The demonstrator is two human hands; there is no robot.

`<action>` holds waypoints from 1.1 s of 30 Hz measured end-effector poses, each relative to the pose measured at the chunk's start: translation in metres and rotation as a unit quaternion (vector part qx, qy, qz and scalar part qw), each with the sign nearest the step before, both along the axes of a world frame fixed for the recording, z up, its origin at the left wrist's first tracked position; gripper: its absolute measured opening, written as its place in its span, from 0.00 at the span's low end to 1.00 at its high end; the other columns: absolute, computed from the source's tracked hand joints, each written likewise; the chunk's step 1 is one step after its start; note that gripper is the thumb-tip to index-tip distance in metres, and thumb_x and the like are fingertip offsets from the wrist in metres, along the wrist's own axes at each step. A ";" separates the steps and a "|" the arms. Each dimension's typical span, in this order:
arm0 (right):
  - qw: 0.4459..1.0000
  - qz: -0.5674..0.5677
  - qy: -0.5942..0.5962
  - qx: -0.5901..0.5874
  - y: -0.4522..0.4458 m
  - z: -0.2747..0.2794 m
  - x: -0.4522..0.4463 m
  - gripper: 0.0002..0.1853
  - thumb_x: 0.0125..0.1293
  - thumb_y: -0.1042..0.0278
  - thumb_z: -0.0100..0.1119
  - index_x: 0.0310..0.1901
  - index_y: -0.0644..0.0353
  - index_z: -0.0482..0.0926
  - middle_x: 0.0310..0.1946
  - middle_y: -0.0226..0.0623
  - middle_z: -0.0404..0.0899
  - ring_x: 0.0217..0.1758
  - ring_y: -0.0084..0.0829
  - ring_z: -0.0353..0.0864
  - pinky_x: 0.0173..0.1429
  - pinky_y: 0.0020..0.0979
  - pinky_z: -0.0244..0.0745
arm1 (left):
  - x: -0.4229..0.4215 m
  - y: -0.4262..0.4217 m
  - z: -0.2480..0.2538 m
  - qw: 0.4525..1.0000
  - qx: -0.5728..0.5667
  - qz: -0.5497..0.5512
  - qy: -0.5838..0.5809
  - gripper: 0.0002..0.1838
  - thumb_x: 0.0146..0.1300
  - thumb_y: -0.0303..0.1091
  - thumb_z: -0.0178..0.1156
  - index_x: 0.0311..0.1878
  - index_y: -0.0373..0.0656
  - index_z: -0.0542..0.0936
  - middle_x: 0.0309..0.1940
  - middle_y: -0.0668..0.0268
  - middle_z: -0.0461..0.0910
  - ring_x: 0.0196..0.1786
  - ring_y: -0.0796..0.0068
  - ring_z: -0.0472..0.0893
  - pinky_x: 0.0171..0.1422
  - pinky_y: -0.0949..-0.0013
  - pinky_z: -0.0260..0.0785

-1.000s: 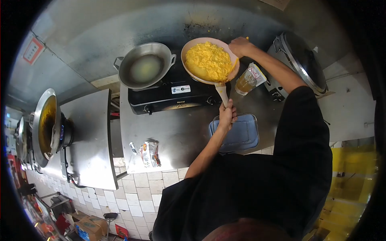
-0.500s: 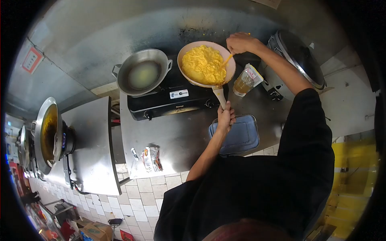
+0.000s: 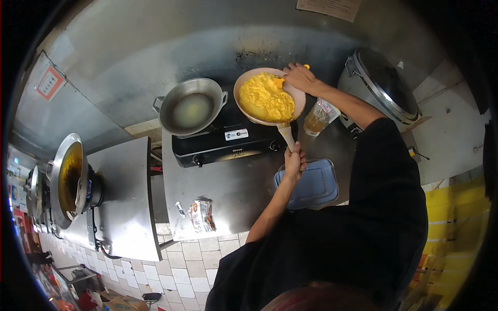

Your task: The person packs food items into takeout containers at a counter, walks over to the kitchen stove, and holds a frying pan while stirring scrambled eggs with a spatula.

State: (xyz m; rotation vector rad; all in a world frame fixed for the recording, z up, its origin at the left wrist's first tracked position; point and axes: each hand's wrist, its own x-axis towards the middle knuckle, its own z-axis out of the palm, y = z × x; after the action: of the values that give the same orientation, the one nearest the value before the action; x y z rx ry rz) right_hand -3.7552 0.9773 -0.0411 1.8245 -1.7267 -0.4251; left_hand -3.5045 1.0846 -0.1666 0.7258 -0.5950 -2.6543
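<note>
Scrambled eggs (image 3: 265,98) fill most of a pale frying pan (image 3: 299,98) on the right burner of the black gas stove (image 3: 215,151). My left hand (image 3: 294,163) is closed around the pan's light handle (image 3: 286,136). At the pan's upper right rim, my right hand (image 3: 301,79) grips a yellow-orange spatula (image 3: 279,82); its blade touches the eggs and most of its handle is hidden by my fingers. Beside the pan leans a clear pouch (image 3: 318,120) of amber liquid. A wide metal wok (image 3: 193,107) with a little liquid in it rests on the left burner.
A blue-lidded container (image 3: 313,184) lies by my left forearm. Torn packaging (image 3: 201,215) is near the counter's front edge. A large lidded pot (image 3: 386,85) stands at the right. Farther left, another wok (image 3: 71,179) sits by a steel table (image 3: 127,197).
My right hand has shifted from beyond the rim to over the pan's upper right, bringing the spatula to the upper edge of the eggs. The whole view has shifted slightly.
</note>
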 end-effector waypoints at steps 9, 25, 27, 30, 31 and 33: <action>0.995 0.052 -0.087 0.012 0.086 0.028 0.043 0.08 0.57 0.71 0.56 0.39 0.56 0.82 0.42 0.31 0.77 0.53 0.35 0.76 0.53 0.38 0.75 | 0.002 -0.001 -0.002 1.000 -0.007 -0.011 0.009 0.13 0.76 0.43 0.53 0.39 0.52 0.62 0.21 0.76 0.60 0.18 0.88 0.57 0.16 0.78 0.48; 0.922 -0.143 -0.322 -0.161 0.165 -0.064 0.032 0.19 0.65 0.75 0.54 0.58 0.64 0.77 0.44 0.50 0.79 0.48 0.51 0.81 0.51 0.46 0.78 | 0.001 0.002 -0.002 0.999 -0.039 0.008 -0.019 0.11 0.75 0.42 0.56 0.44 0.46 0.69 0.23 0.75 0.62 0.18 0.87 0.57 0.16 0.80 0.47; 0.907 -0.131 -0.338 -0.213 0.169 -0.081 0.037 0.18 0.64 0.77 0.54 0.57 0.66 0.77 0.45 0.50 0.78 0.49 0.52 0.81 0.52 0.46 0.78 | 0.000 0.004 -0.003 0.999 -0.043 0.014 -0.027 0.11 0.74 0.42 0.56 0.43 0.46 0.69 0.22 0.75 0.61 0.18 0.87 0.56 0.16 0.80 0.47; 0.885 -0.122 -0.385 -0.232 0.182 -0.100 0.037 0.17 0.65 0.77 0.54 0.56 0.66 0.77 0.46 0.50 0.78 0.49 0.51 0.81 0.52 0.45 0.77 | -0.003 0.003 -0.009 0.998 -0.050 0.013 -0.031 0.11 0.74 0.43 0.56 0.43 0.46 0.70 0.20 0.76 0.60 0.17 0.87 0.56 0.16 0.80 0.46; 0.877 -0.121 -0.405 -0.229 0.187 -0.106 0.038 0.17 0.65 0.77 0.54 0.56 0.65 0.77 0.46 0.50 0.78 0.49 0.51 0.81 0.52 0.44 0.77 | -0.004 0.002 -0.012 0.998 -0.046 0.011 -0.033 0.11 0.74 0.43 0.56 0.42 0.46 0.70 0.20 0.77 0.60 0.17 0.87 0.56 0.16 0.80 0.46; 0.855 -0.109 -0.438 -0.258 0.185 -0.110 0.037 0.16 0.66 0.76 0.54 0.55 0.65 0.77 0.45 0.49 0.79 0.49 0.50 0.81 0.51 0.44 0.77 | -0.005 0.000 -0.013 0.998 -0.047 0.011 -0.042 0.11 0.74 0.42 0.57 0.42 0.46 0.71 0.19 0.77 0.60 0.16 0.87 0.55 0.15 0.80 0.45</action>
State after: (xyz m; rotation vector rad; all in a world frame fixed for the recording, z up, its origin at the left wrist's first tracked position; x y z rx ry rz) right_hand -3.7180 1.1621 -0.1509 1.4831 -2.3231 0.8689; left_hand -3.5098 1.0846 -0.1796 0.8141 -0.7240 -2.5675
